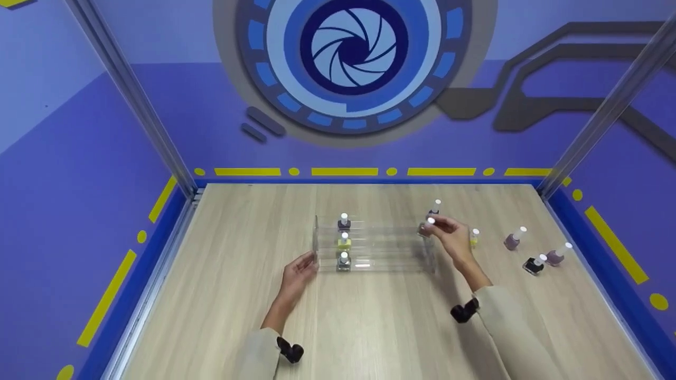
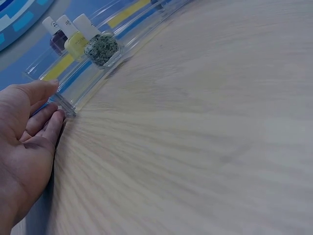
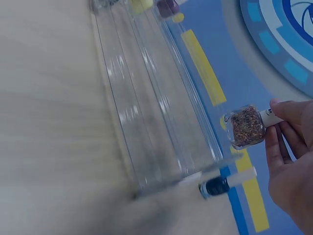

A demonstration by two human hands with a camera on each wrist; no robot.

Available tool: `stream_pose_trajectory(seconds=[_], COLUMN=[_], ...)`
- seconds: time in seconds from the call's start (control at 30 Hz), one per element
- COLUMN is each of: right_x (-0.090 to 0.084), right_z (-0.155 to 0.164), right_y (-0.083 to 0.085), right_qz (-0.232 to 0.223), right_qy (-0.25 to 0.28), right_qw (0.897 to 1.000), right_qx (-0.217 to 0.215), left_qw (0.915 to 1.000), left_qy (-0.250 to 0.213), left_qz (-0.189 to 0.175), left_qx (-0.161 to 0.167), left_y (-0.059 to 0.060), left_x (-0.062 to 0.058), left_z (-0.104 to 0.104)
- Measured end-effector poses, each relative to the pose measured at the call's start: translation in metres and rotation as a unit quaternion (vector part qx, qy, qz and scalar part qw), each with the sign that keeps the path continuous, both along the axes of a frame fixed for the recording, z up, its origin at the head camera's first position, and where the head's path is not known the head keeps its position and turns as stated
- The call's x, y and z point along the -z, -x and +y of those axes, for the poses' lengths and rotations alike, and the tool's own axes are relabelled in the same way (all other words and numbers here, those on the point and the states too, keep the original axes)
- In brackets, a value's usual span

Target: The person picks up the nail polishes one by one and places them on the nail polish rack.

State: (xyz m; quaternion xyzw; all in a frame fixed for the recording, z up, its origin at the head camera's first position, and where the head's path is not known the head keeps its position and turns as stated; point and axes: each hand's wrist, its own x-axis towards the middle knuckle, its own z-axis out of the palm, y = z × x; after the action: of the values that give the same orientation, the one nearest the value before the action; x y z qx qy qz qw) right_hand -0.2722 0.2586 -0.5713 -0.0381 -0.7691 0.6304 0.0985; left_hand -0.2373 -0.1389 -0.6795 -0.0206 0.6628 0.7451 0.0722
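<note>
A clear tiered rack (image 1: 391, 246) stands on the table. Near its left end, one per tier, are a dark purple nail polish bottle (image 2: 58, 42), a yellow one (image 2: 76, 45) and a speckled grey-green one (image 2: 102, 50), all white-capped. My left hand (image 1: 299, 277) touches the rack's left end panel with loosely extended fingers. With thumb and fingers, my right hand (image 1: 455, 240) pinches the white cap of a brown glitter nail polish bottle (image 3: 247, 127), held above the rack's top tier at the right end. In the right wrist view the bottle is tilted and apart from the rack.
A dark blue bottle (image 3: 214, 187) stands just beyond the rack's right end. Right of my right hand are a yellow bottle (image 1: 474, 240), two mauve bottles (image 1: 511, 241) and a black bottle (image 1: 533, 265). Blue-purple panels (image 1: 174, 121) enclose the wooden table (image 1: 369, 327).
</note>
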Motion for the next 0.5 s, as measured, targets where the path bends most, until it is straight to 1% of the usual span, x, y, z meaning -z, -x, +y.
stream_pose_trajectory(seconds=[0.17, 0.23, 0.33, 0.43, 0.5], right_x=[0.000, -0.001, -0.001, -0.001, -0.001], right_z=[-0.027, -0.035, -0.047, -0.056, -0.063], right_y=[0.012, 0.017, 0.026, 0.034, 0.038], right_qz=[0.018, 0.019, 0.019, 0.014, 0.008], right_qy=[0.009, 0.006, 0.003, 0.006, -0.003], right_qw=[1.000, 0.999, 1.000, 1.000, 1.000], right_qx=[-0.021, -0.025, -0.024, -0.022, -0.026], left_qw=[1.0000, 1.0000, 0.9999, 0.9998, 0.9997], left_qy=[0.006, 0.003, 0.014, 0.020, 0.022], left_qz=[-0.002, -0.005, 0.002, 0.005, 0.008], left_qx=[-0.004, -0.005, -0.001, 0.000, 0.001], left_y=[-0.001, -0.001, -0.001, 0.000, 0.000], left_x=[-0.001, -0.001, 0.000, 0.001, 0.001], left_z=[0.000, 0.000, -0.001, -0.001, -0.001])
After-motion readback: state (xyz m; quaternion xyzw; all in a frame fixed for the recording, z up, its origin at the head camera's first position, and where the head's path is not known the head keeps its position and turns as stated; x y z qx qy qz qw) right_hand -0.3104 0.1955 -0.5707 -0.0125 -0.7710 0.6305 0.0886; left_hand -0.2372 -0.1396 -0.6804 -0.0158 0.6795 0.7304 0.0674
